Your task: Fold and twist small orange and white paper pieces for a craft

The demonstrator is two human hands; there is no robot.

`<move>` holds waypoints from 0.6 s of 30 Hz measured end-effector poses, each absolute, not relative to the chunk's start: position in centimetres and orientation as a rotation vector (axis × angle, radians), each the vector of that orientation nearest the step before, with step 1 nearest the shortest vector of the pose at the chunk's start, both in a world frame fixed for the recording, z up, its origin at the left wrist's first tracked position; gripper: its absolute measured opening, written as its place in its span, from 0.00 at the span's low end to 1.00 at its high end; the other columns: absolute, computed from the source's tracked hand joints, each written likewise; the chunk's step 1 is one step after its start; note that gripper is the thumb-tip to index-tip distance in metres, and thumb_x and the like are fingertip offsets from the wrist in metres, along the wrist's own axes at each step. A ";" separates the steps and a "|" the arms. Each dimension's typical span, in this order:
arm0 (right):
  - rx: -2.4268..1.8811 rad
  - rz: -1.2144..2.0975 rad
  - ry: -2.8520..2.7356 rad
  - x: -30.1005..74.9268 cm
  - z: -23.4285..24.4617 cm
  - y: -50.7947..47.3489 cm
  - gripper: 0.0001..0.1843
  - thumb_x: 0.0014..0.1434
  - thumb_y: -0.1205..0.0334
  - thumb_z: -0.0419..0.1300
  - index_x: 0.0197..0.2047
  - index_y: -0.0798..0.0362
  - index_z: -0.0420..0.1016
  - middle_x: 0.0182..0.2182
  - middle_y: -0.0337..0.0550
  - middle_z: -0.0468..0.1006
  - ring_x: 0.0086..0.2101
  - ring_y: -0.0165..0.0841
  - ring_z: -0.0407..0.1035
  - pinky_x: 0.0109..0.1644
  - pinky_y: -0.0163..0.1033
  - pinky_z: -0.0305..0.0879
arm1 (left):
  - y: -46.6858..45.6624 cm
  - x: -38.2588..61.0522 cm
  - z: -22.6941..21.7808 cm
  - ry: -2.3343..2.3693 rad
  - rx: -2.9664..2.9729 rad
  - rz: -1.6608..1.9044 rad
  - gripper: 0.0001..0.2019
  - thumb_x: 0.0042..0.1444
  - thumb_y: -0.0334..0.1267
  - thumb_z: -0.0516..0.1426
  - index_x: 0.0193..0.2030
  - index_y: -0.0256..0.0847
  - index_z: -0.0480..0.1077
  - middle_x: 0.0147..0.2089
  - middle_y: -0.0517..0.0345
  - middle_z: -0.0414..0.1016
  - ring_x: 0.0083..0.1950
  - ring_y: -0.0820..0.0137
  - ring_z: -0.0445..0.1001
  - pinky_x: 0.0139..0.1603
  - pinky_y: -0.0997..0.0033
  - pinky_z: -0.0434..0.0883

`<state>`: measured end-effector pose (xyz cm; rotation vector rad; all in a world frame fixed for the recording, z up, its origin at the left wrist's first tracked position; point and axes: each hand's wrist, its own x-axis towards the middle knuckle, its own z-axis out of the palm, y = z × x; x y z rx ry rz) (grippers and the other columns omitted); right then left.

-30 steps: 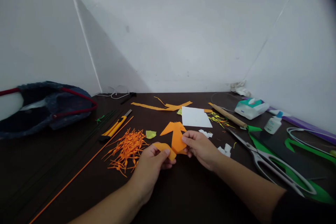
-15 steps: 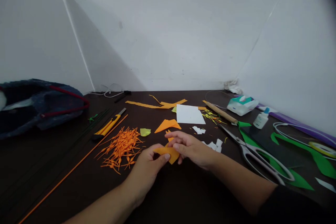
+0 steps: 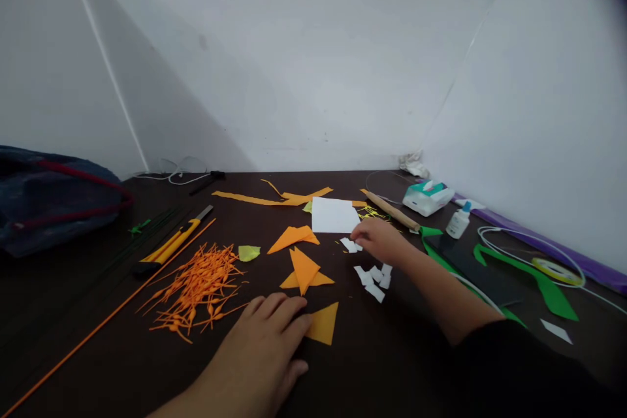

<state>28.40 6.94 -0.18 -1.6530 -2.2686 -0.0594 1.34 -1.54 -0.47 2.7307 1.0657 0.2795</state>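
Note:
My left hand (image 3: 274, 333) lies flat and open, palm down, its fingertips at the edge of a yellow-orange paper piece (image 3: 325, 324). Just beyond are folded orange paper pieces (image 3: 304, 269), one lying across another. Farther back is another folded orange piece (image 3: 292, 237). My right hand (image 3: 381, 240) reaches forward with its fingertips together on a small white paper piece (image 3: 349, 245); the fingers partly hide it. More white paper pieces (image 3: 375, 279) lie nearer, below the right wrist.
Orange stamen-like bits (image 3: 203, 290) and a yellow utility knife (image 3: 171, 245) lie left. A white sheet (image 3: 336, 215) and orange strips (image 3: 255, 198) lie behind. A glue bottle (image 3: 458, 221), tissue pack (image 3: 427, 199) and green strips (image 3: 553, 290) are right. My right arm hides the scissors.
My left hand has lowered the yellow-orange paper to the table and released it. My right hand has left that paper and moved to the white pieces. The view has shifted right.

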 end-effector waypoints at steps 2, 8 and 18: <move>-1.664 -0.068 -2.322 29.6 -0.7 7.4 0.07 0.50 0.66 0.56 0.31 0.51 0.76 0.31 0.43 0.75 0.36 0.35 0.67 0.40 0.37 0.59 | -1.5 1.4 -0.5 1.057 2.733 0.224 0.19 0.48 0.36 0.55 0.49 0.50 0.65 0.53 0.56 0.66 0.51 0.54 0.61 0.50 0.51 0.56; -1.671 -0.136 -2.396 29.0 -1.9 7.5 0.06 0.48 0.65 0.57 0.29 0.52 0.76 0.33 0.46 0.75 0.38 0.38 0.66 0.43 0.39 0.58 | -1.7 1.4 0.3 1.064 2.733 0.261 0.10 0.51 0.34 0.52 0.40 0.47 0.69 0.45 0.57 0.70 0.45 0.60 0.65 0.47 0.56 0.59; -1.589 -0.076 -2.189 27.2 -0.3 6.2 0.07 0.53 0.67 0.53 0.29 0.55 0.72 0.30 0.44 0.74 0.32 0.32 0.67 0.37 0.36 0.61 | -0.5 0.8 -0.8 1.144 2.152 0.840 0.08 0.54 0.37 0.50 0.41 0.44 0.66 0.35 0.57 0.72 0.37 0.66 0.70 0.39 0.65 0.65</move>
